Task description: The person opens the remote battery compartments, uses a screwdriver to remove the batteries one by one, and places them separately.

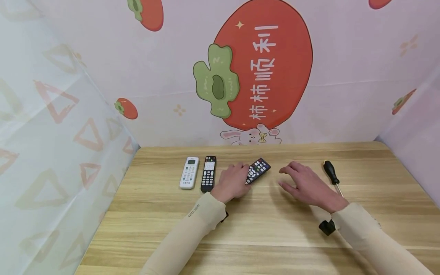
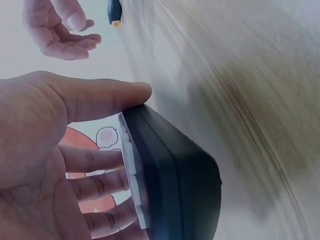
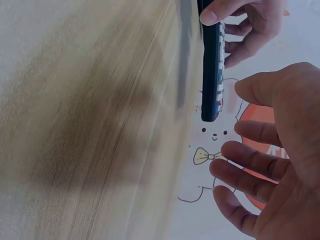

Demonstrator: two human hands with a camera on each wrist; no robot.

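My left hand (image 1: 233, 181) grips a black remote control (image 1: 259, 169) by its edges, thumb on one side and fingers on the other. Its button face, with white and coloured keys, points up, and its far end slants to the right. In the right wrist view the remote (image 3: 212, 75) hangs a little above the table, with a shadow beside it. My right hand (image 1: 305, 185) hovers to the right of the remote, fingers loosely bent and apart, holding nothing.
Left of my left hand, a second black remote (image 1: 208, 174) and a white air-conditioner remote (image 1: 189, 173) lie side by side on the wooden table (image 1: 268, 244). Beyond my right hand lies a screwdriver (image 1: 330, 172) with a black handle. Printed walls (image 1: 172, 126) border the table.
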